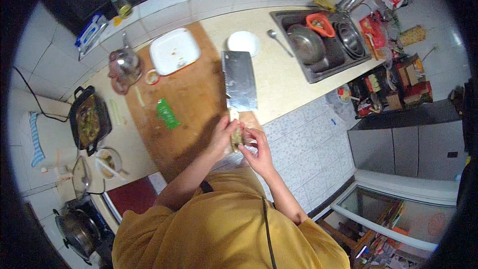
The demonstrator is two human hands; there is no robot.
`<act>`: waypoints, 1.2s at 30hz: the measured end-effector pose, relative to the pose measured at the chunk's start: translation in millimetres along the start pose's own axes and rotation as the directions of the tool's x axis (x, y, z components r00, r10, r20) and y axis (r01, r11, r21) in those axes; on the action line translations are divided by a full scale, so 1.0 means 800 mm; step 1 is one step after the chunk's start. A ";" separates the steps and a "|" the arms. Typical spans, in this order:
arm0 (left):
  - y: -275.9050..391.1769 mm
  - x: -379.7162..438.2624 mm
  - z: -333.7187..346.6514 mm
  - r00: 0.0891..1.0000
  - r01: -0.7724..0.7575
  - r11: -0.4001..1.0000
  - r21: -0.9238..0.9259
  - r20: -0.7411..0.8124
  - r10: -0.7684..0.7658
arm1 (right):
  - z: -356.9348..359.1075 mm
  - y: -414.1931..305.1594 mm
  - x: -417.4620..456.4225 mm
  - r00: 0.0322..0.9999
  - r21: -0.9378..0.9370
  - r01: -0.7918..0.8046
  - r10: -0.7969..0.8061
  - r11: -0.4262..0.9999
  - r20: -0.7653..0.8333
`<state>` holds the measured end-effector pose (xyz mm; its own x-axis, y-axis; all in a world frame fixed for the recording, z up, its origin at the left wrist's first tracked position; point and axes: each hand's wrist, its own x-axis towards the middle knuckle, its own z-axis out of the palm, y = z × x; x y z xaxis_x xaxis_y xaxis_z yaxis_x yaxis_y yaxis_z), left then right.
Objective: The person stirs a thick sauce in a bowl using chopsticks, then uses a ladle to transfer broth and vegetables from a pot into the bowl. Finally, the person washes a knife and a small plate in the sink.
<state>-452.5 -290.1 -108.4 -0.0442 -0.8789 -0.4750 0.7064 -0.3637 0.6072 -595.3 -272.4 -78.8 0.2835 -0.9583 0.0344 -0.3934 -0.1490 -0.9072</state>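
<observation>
My left hand (221, 140) grips a narrow, mottled pale brown piece (236, 138) near the front edge of the wooden cutting board (190, 97). The thumb and curled fingers of my right hand (257, 153) pinch its lower end. This piece lies in line with the cleaver blade (239, 80), and I cannot tell whether it is the handle or some food. The broad steel blade points away from me, along the board's right edge. Left of it, a green packet (167, 114) with writing rests on the wood.
On the board's far part are a white tray (175, 50) and a small red-rimmed dish (152, 77). A metal kettle (125, 65) and a black pan of food (89, 119) stand left. Rightward are a white plate (243, 43), a spoon (280, 42) and a double sink (308, 76).
</observation>
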 end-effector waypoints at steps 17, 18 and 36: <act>-0.075 0.221 0.274 0.943 -0.076 0.777 0.625 -0.208 0.259 | -0.408 0.197 0.248 0.985 0.129 0.058 -0.036 0.990 -0.168; -0.078 0.248 0.286 0.945 -0.076 0.788 0.611 -0.209 0.253 | -0.420 0.206 0.281 0.983 0.157 0.113 -0.088 0.981 -0.161; -0.174 0.552 0.431 0.894 0.076 0.948 0.310 -0.442 0.073 | -0.602 0.346 0.900 0.586 -0.581 0.721 -0.780 0.378 0.219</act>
<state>-813.6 -734.2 -182.9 0.3244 -0.6755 -0.6622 0.4471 -0.5074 0.7367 -921.0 -1121.1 -103.1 0.6648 -0.3920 0.6359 -0.4522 -0.8888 -0.0751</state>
